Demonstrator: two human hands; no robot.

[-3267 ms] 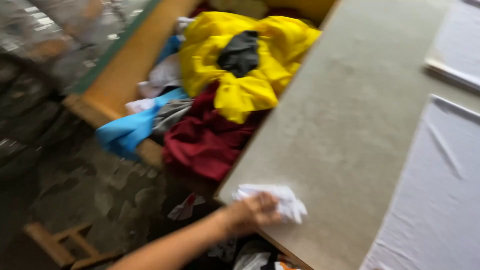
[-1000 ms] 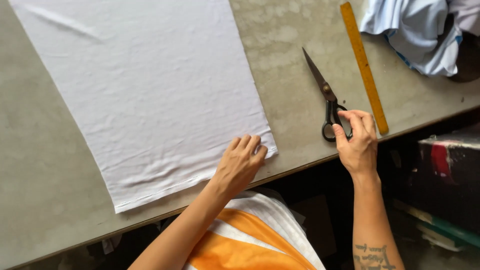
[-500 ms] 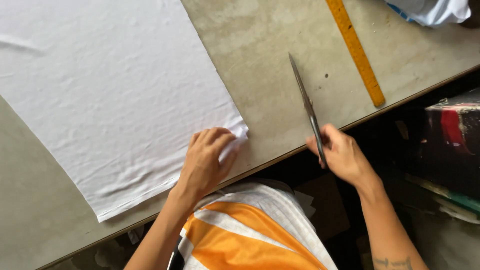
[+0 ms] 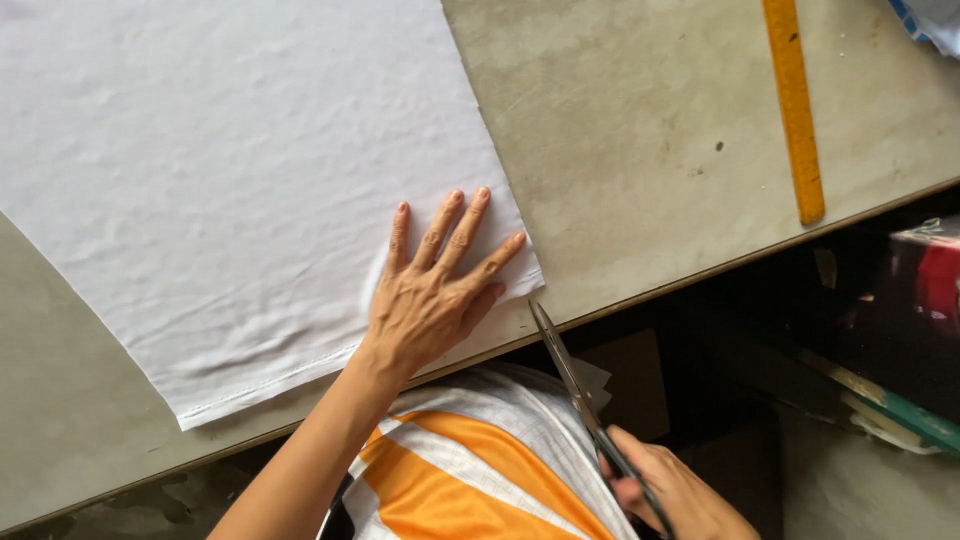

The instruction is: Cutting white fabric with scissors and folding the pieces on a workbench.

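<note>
Left hand [image 4: 430, 290] lay flat, fingers spread, on the white cloth [image 4: 230, 180]; right hand [image 4: 670, 495] gripped the scissors [image 4: 575, 385] near its corner.

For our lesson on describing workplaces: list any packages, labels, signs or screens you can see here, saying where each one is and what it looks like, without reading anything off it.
Box or package: under the table at the right edge, boxy, red and dark with a shiny wrap; its details are unclear.
No labels, signs or screens show.
</note>
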